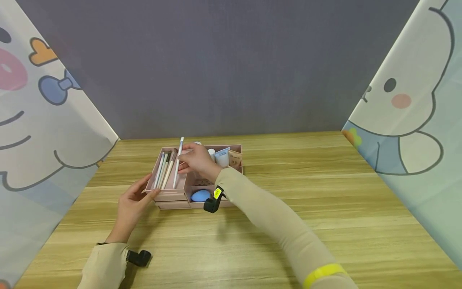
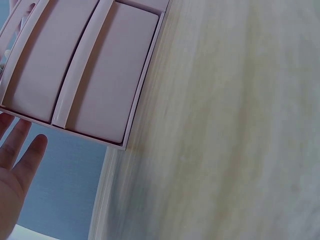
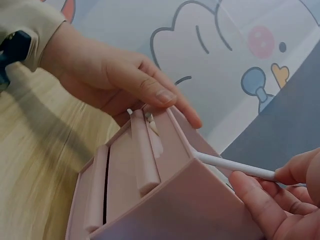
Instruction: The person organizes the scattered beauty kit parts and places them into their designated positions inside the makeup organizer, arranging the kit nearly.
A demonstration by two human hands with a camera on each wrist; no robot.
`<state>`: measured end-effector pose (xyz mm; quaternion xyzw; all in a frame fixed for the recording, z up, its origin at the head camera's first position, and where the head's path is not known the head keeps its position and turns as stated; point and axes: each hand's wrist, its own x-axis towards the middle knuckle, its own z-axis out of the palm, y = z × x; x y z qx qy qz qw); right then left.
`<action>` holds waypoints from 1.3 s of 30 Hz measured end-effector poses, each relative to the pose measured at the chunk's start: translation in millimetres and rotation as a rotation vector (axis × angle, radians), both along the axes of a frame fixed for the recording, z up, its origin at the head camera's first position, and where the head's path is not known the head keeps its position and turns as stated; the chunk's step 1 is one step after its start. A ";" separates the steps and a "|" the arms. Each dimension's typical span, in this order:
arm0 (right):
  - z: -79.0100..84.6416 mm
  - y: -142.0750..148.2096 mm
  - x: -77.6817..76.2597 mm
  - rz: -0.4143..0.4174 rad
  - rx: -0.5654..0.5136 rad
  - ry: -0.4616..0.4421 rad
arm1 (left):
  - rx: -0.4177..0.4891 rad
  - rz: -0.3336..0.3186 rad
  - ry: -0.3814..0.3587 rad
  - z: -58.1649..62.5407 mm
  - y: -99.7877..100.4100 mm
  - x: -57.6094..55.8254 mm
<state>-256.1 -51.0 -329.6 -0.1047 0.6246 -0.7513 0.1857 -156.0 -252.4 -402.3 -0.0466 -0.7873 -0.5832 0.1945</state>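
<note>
A pink desk organizer stands on the table, with two drawers in its front left part. Several makeup brushes lie side by side in its upper left tray. My left hand holds the front left corner of that tray, thumb at the front rim and fingers along the left side. Between thumb and fingers, my right hand pinches a slim white pen-like stick. The stick slants over the tray beside the brushes, its lower end inside. In the right wrist view, the stick crosses the tray's edge.
The organizer's right part holds a blue makeup sponge in front and a light blue tube and a brown packet behind. Wooden table surrounds it. A grey panel rises behind, with cartoon-printed panels on both sides.
</note>
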 end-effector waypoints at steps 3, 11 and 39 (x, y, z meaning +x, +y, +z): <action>1.8 -1.2 1.0 0.007 0.038 0.011 | 0.001 0.000 0.000 -0.2 -0.1 0.0; 3.3 -4.2 -0.3 0.005 0.141 0.014 | -0.009 0.006 -0.005 -0.2 -0.1 -0.4; 2.4 11.8 3.8 0.104 0.040 0.010 | 0.028 -0.023 0.016 0.1 -0.4 0.7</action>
